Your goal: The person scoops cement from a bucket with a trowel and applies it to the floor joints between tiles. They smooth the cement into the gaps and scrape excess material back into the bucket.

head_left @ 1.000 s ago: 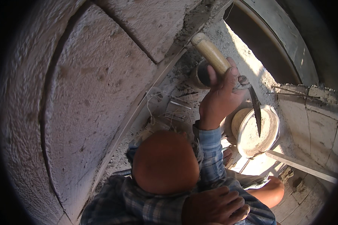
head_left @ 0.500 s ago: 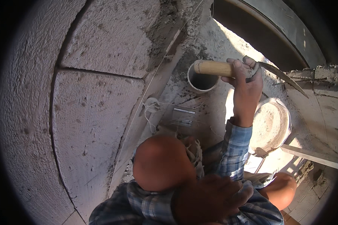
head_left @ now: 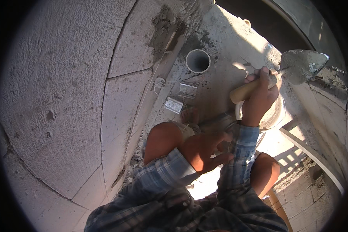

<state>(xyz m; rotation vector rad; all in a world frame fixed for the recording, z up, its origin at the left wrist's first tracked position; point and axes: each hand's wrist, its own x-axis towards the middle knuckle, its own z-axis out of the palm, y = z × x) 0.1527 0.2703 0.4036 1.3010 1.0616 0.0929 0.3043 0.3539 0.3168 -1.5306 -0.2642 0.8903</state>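
Note:
A pointing trowel (head_left: 303,65) with a wooden handle is gripped in my right hand (head_left: 261,96), its grey blade turned up to the right. Below that hand, partly hidden by it, stands a pale round bucket (head_left: 284,112) holding sandy mortar. My left hand (head_left: 205,150) is beside the plaid sleeve (head_left: 239,150) of my right forearm, thumb and fingers apart with nothing seen between them. Whether its fingertips touch the sleeve I cannot tell. A pale pipe (head_left: 198,62) stands open-ended beyond my hands.
A wall of large pale blocks (head_left: 73,77) fills the left, with a taut string (head_left: 145,91) along its edge. A small disc wound with string (head_left: 159,82) and two metal pieces (head_left: 174,104) lie near its foot. A wooden strip (head_left: 313,154) slants at the right.
My right hand has turned the trowel so that its blade shows broad side and lifted. My left hand has moved up and forward toward the right sleeve. The view has shifted.

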